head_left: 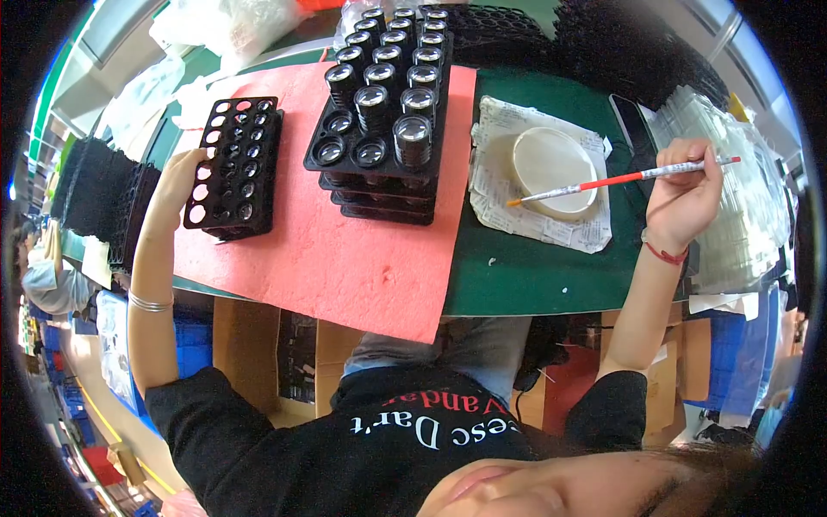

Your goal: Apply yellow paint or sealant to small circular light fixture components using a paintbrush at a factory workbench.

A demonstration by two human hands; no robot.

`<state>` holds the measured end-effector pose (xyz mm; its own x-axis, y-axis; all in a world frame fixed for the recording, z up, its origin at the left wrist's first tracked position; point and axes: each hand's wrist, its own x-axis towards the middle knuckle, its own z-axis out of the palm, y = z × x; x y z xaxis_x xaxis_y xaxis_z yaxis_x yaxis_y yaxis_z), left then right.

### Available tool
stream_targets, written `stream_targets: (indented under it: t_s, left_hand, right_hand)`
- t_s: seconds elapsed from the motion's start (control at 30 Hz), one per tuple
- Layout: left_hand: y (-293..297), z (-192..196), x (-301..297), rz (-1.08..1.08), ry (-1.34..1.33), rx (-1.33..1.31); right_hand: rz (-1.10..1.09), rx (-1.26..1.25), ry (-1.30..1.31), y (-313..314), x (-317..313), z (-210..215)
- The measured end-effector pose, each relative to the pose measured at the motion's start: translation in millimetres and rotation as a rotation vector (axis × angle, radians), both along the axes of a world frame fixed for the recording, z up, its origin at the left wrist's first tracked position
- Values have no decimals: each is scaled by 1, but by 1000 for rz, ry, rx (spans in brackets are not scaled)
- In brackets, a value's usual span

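My right hand [685, 191] is closed round the handle of a thin paintbrush [600, 182] with a red and silver shaft. Its bristle tip points left, at the near-left rim of a round white dish [596, 183] resting on a paper-wrapped pad [504, 129]. My left hand [179, 177] grips the left edge of a small black tray [274, 138] with rows of round holes. Glossy round pieces sit in some holes; pink shows through others. Its fingertips are partly hidden. Between my hands stands a stack of black trays [349, 179], its top one bearing several black lens barrels [373, 108].
A pink sheet [345, 276] lies under the trays on the green table [517, 289]. Stacked black trays [103, 194] stand at far left, more black mesh trays [637, 52] at the back. Clear plastic trays [732, 198] and a phone [631, 121] lie at right. Plastic bags [228, 30] lie behind.
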<state>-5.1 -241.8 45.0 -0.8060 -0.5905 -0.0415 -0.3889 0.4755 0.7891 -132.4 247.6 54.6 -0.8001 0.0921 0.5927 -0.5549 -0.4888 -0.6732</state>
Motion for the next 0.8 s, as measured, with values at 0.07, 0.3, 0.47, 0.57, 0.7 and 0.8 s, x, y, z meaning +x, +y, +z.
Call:
stream_targets:
  t_s: [0.07,0.3,0.47,0.57,0.7,0.8]
  left_hand:
    - [-21,-8,2,-5,-69,-66]
    - [-16,-7,-5,40,-243,-862]
    - [36,2,-22,-133,-196,-806]
    - [39,5,-31,-134,-205,-802]
    - [-7,7,-44,-7,-212,-818]
    - [-76,-11,-50,84,-251,-912]
  right_hand:
    - [-3,2,-1,0,0,0]
    - [-13,0,1,-2,0,1]
    - [3,-9,-4,-1,-1,0]
    - [17,-13,2,0,-1,0]
    - [23,-9,18,2,-1,0]
    - [6,-1,22,0,1,3]
